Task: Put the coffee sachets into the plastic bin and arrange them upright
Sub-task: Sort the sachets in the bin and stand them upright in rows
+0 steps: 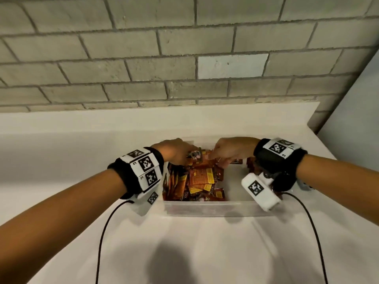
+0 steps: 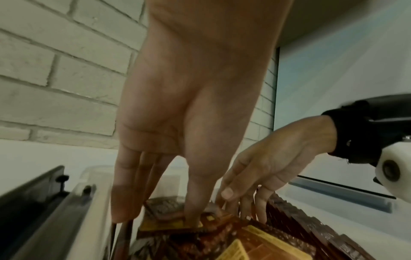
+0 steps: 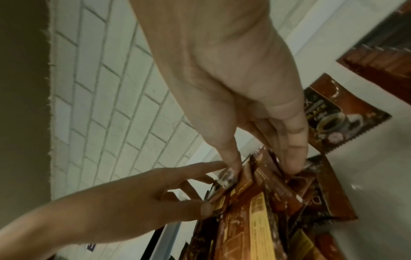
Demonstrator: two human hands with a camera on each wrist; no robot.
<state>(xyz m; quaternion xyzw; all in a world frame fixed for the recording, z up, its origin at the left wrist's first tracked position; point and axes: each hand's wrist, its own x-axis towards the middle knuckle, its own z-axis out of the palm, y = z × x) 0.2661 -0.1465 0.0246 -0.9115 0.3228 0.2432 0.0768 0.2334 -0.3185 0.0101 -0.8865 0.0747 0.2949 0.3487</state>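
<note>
A grey brick wall (image 1: 143,58) rises behind a white tabletop (image 1: 205,253); on the tabletop, close to the wall, stands the clear plastic bin (image 1: 205,208), its near wall facing the person; inside it the coffee sachets (image 1: 200,178) fill the left and middle part, brown and orange packets with yellow panels, most leaning or lying across one another rather than standing straight; at the right end of the bin a further row of dark sachets (image 2: 311,228) stands on edge, and one black-coffee sachet (image 3: 338,116) lies apart on a pale surface beyond the right fingers. Both forearms reach in over the bin, each with a black wrist band (image 1: 141,171) carrying square printed markers. The left hand (image 1: 174,150) has its fingers extended downward, its thumb (image 2: 195,207) pressing on the top edges of the packets; the right hand (image 1: 229,150) pinches the upper edge of a sachet between thumb (image 3: 231,158) and fingertips at the middle of the pile.
</note>
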